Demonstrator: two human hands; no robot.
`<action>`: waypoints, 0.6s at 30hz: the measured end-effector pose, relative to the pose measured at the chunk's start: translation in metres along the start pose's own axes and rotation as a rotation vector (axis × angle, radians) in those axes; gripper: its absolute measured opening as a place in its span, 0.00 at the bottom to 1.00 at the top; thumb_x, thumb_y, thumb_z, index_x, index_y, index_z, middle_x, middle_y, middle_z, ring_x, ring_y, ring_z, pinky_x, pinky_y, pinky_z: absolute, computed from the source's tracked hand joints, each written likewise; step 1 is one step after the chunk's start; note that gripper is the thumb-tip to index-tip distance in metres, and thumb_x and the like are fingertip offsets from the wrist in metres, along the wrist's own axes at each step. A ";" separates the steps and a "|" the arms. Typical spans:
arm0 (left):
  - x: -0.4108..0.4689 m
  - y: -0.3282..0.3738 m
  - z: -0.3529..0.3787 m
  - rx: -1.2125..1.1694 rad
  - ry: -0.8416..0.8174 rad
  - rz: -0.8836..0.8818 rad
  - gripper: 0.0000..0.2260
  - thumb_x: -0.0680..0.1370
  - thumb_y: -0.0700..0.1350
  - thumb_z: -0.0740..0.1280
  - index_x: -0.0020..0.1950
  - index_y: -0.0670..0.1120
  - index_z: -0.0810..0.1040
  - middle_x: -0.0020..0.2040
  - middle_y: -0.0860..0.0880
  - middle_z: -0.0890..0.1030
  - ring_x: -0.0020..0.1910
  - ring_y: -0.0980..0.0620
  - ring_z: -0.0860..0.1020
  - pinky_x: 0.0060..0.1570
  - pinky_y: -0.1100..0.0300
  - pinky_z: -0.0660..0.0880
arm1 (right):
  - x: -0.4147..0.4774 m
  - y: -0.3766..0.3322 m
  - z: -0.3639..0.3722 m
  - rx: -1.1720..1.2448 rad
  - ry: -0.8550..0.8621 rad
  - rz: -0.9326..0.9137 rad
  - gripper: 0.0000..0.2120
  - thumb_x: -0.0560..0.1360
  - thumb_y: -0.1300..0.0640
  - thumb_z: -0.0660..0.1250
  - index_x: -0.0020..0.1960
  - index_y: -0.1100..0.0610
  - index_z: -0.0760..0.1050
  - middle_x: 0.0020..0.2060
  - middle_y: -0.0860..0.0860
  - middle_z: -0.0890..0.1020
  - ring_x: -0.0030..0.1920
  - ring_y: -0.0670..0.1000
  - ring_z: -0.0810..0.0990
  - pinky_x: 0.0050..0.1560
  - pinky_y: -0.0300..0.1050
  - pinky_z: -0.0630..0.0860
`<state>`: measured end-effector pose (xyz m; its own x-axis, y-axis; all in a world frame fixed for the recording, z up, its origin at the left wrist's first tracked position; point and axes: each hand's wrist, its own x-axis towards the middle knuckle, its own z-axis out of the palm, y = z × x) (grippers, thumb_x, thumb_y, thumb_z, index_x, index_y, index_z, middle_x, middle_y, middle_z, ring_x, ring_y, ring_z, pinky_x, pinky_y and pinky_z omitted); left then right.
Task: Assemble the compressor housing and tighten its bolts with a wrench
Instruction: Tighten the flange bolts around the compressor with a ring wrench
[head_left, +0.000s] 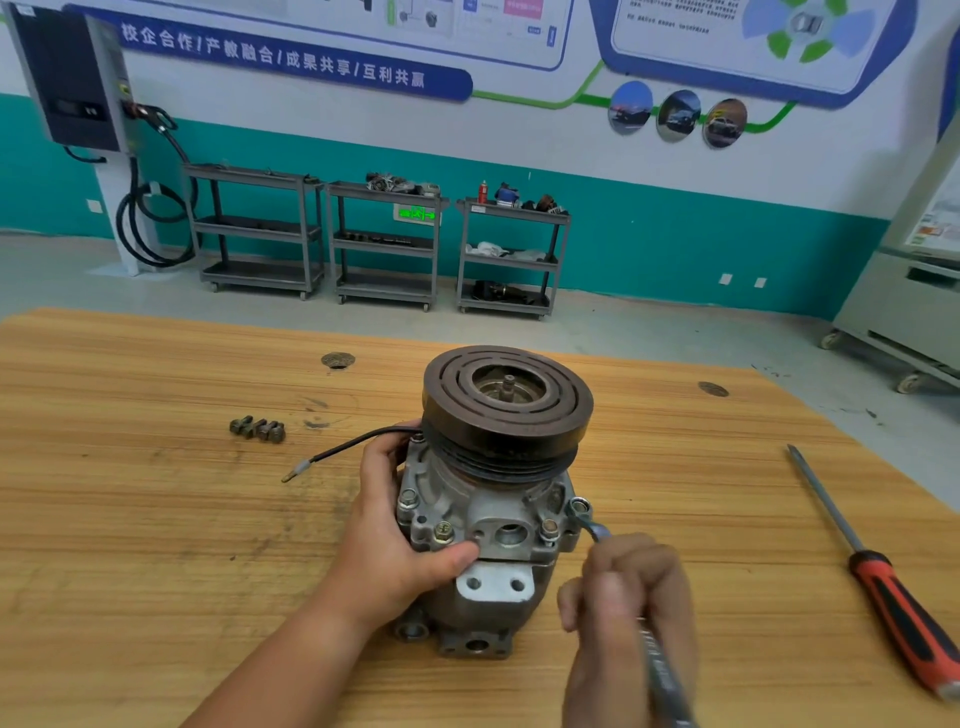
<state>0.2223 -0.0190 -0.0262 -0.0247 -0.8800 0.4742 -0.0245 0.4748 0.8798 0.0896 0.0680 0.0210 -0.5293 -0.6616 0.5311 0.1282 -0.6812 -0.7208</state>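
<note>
Grey cast-metal compressor housing (483, 499), dark pulley (508, 415) uppermost, was stood upright at the centre of the wooden table (156, 519), clasped at nine o'clock by the left hand (395, 525). A steel ring wrench (592, 526), gripped in the curled fingers of the right hand (628, 603), was seated on the three-o'clock bolt (579, 504). Pulled aslant, the ring could be slipped off, rounding the head.

Matt grey cast-metal compressor housing (483, 525) with rough dull finish, dark rusty-brown grooved metal pulley (506, 400), bright smooth steel wrench (623, 587), tarnished loose bolts (258, 429) at nine o'clock, grained scuffed wood table (156, 519), glossy red-black plastic-handled screwdriver (878, 577) at three o'clock
</note>
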 end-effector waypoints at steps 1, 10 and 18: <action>0.000 0.001 0.000 -0.007 0.003 -0.002 0.43 0.55 0.65 0.78 0.65 0.59 0.63 0.58 0.65 0.76 0.59 0.58 0.77 0.53 0.67 0.74 | -0.006 0.001 0.003 -0.094 -0.046 -0.047 0.06 0.61 0.51 0.65 0.30 0.46 0.67 0.28 0.43 0.68 0.28 0.45 0.65 0.31 0.40 0.62; 0.002 0.004 0.002 0.000 -0.010 0.020 0.41 0.54 0.71 0.76 0.62 0.67 0.63 0.58 0.64 0.77 0.59 0.57 0.77 0.53 0.67 0.74 | 0.016 -0.024 -0.026 -0.253 -0.442 -0.258 0.14 0.75 0.48 0.61 0.33 0.48 0.63 0.31 0.39 0.68 0.28 0.43 0.66 0.25 0.43 0.60; 0.002 0.001 0.000 0.016 -0.023 0.040 0.39 0.53 0.66 0.78 0.60 0.72 0.63 0.58 0.65 0.76 0.60 0.57 0.77 0.53 0.65 0.75 | 0.113 -0.002 -0.055 0.436 -0.238 0.706 0.24 0.65 0.31 0.58 0.26 0.48 0.54 0.23 0.44 0.55 0.25 0.44 0.51 0.23 0.37 0.49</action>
<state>0.2227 -0.0205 -0.0237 -0.0490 -0.8598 0.5083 -0.0390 0.5102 0.8592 -0.0167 0.0120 0.0576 -0.0211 -0.9902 0.1377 0.6972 -0.1133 -0.7079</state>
